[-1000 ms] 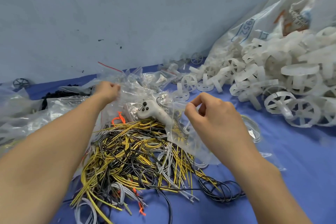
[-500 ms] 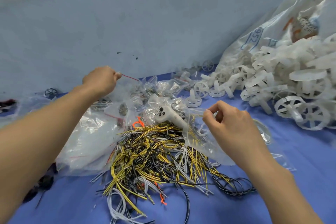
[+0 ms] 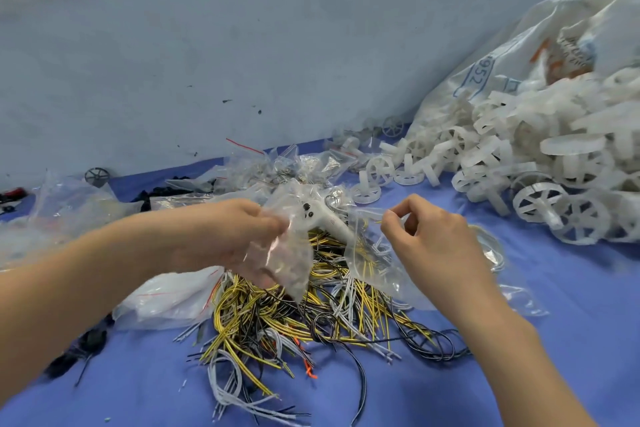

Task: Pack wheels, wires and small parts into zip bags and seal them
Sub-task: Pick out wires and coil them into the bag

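My left hand [image 3: 235, 236] grips a small clear zip bag of small parts [image 3: 289, 260] and holds it over the wire pile [image 3: 294, 308], a tangle of yellow, black and white wires on the blue cloth. My right hand [image 3: 429, 239] pinches the top edge of a larger clear zip bag [image 3: 377, 263] that lies on the wires with some wires inside. A white handle-shaped part [image 3: 325, 218] with black buttons lies between the two hands. White plastic wheels [image 3: 540, 177] are heaped at the right.
A big white printed sack [image 3: 540, 55] spills the wheels at the right. Several clear zip bags [image 3: 298, 166] lie at the back by the grey wall. More bags [image 3: 166, 298] lie left of the wires, with black parts [image 3: 90, 343] at the lower left.
My left hand came back from the bag heap at the back left to the middle, now holding a small bag of parts. My right hand kept its pinch on the larger bag.
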Tool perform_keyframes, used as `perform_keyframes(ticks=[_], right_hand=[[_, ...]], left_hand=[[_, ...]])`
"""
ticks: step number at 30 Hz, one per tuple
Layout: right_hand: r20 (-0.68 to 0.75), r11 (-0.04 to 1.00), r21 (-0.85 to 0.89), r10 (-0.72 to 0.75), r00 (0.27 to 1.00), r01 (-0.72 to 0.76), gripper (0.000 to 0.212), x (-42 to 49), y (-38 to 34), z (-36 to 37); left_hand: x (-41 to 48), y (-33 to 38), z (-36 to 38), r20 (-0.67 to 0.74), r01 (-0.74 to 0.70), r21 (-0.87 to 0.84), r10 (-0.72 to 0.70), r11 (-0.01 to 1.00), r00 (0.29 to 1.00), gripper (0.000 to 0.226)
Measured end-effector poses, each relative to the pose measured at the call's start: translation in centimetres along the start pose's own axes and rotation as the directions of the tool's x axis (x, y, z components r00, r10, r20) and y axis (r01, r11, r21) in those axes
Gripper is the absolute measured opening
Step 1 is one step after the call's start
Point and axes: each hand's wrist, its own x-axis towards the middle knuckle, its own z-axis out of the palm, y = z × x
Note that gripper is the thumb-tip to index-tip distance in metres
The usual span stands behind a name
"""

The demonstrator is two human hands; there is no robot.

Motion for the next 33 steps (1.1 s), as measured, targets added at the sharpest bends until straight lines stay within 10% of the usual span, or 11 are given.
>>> perform_keyframes(ticks=[4, 10, 19, 27, 33], right_hand=[[-0.034, 1.0, -0.006, 0.001, 0.999, -0.001, 0.021, -0.2, -0.3, 0.1], [-0.07, 0.999, -0.035, -0.012, 0.997, 0.009, 0.019, -0.5, -0.5, 0.6], [-0.07, 0.992, -0.074, -0.105, 0.992, 0.1, 0.016, -0.8, -0.9, 1.5], [-0.04, 0.987, -0.125, -0.11, 0.993, 0.104, 0.019, -0.9, -1.0, 2.3], [0.007, 0.976, -0.186, -0.11, 0.994, 0.11, 0.019, -1.4, -1.8, 3.9]], left_hand=[[-0.9, 0.5, 4.6, -0.035, -0.11, -0.527, 0.108, 0.843, 0.994, 0.028], [2.7, 0.3, 11.9, -0.116, -0.16, -0.758, 0.111, 0.632, 0.987, 0.026], [5.2, 2.5, 15.3, 0.182, 0.077, -0.704, 0.074, 0.706, 0.981, 0.054], [4.9, 1.0, 13.0, 0.337, 0.176, -0.655, 0.076, 0.735, 0.939, 0.037], [2.1, -5.1, 5.1, 0.097, 0.015, -0.617, 0.057, 0.787, 0.994, 0.038]])
